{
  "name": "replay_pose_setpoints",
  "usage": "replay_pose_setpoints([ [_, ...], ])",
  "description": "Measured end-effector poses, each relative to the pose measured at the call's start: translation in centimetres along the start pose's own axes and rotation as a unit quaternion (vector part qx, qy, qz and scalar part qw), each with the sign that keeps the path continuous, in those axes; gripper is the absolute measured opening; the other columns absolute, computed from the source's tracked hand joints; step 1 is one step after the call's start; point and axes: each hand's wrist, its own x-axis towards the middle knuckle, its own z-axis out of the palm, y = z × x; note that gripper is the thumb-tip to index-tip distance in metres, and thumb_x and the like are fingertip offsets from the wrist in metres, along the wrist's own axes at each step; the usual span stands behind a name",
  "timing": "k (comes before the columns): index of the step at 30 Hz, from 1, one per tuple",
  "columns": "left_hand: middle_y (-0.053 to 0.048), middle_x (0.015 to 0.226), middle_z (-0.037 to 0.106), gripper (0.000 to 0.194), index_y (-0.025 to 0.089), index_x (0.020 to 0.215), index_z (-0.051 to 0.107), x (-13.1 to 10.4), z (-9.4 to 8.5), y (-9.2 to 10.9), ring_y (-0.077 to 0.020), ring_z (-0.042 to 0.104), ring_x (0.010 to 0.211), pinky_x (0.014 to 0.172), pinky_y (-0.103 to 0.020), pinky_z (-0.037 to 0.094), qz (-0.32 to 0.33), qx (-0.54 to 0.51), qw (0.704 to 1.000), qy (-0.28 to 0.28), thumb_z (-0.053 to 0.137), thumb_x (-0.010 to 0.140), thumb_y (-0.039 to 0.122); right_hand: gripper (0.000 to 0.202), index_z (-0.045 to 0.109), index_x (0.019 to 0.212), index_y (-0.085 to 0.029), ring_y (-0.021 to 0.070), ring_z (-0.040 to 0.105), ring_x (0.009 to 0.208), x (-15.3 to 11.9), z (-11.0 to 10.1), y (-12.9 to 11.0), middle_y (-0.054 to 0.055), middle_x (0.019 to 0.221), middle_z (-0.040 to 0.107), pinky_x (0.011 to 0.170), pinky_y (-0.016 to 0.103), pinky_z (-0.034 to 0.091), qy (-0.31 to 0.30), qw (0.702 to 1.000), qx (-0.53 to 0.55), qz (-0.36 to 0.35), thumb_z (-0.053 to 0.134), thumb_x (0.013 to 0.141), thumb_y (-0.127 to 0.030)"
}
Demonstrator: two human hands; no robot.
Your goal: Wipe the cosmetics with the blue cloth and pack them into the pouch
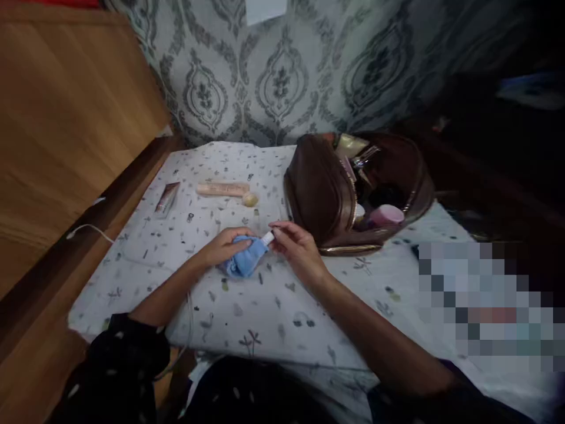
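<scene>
My left hand is closed around a crumpled light-blue cloth. From the cloth's right side pokes a small white cylindrical piece, perhaps the neck of a tube or bottle; the cloth hides the rest. The fingertips of my right hand pinch its dark outer end. Both hands are just above the patterned white cover. To the right of my right hand stands an unzipped brown leather bag, with a pink-lidded jar and other small items inside.
Behind my hands lie a long peach-coloured tube, a small yellowish round item and a brown-and-silver tube. A white cable crosses the left side. Wooden furniture stands left, and a patterned wall rises behind. A blurred-out patch covers the right.
</scene>
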Motion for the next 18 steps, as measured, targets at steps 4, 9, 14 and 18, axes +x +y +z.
replay_pose_setpoints([
  [4,-0.006,0.109,0.068,0.037,0.018,0.120,0.063,-0.1,0.9,-0.2,-0.0209,0.063,0.094,0.081,-0.029,0.049,0.076,0.046,0.985,0.145,0.051,0.093,0.040,0.040,0.074,0.092,-0.021,0.0106,0.060,0.058,-0.2,0.0,-0.2,-0.003,0.066,0.066,0.053,0.023,0.046,-0.014,1.000,-0.010,0.000,0.088,0.066,-0.048],
  [9,-0.003,0.099,0.067,0.028,0.020,0.110,0.065,-0.5,1.0,-0.1,-0.0179,0.061,0.086,0.074,-0.026,0.048,0.081,0.061,0.962,0.254,0.051,0.092,0.036,0.036,0.075,0.092,-0.022,0.0105,0.059,0.059,-0.4,0.1,-0.7,-0.003,0.069,0.064,0.053,0.024,0.045,-0.024,1.000,0.004,-0.007,0.088,0.067,-0.044],
  [14,0.003,0.069,0.055,0.022,0.020,0.102,0.065,-0.5,-1.6,-1.0,-0.0125,0.046,0.056,0.053,-0.023,0.036,0.043,0.092,0.934,0.343,0.052,0.087,0.030,0.032,0.075,0.091,-0.023,0.0092,0.056,0.058,-0.5,0.2,-0.8,-0.004,0.066,0.062,0.053,0.022,0.045,-0.004,0.999,0.023,-0.039,0.086,0.070,-0.043],
  [18,0.002,0.072,0.057,0.021,0.019,0.101,0.065,-0.5,-2.1,-0.9,-0.0126,0.048,0.059,0.056,-0.023,0.037,0.040,0.114,0.923,0.364,0.055,0.088,0.032,0.033,0.075,0.093,-0.022,0.0104,0.059,0.058,-0.6,0.4,-0.5,-0.003,0.066,0.065,0.054,0.023,0.047,-0.020,0.999,0.001,-0.044,0.085,0.071,-0.045],
])
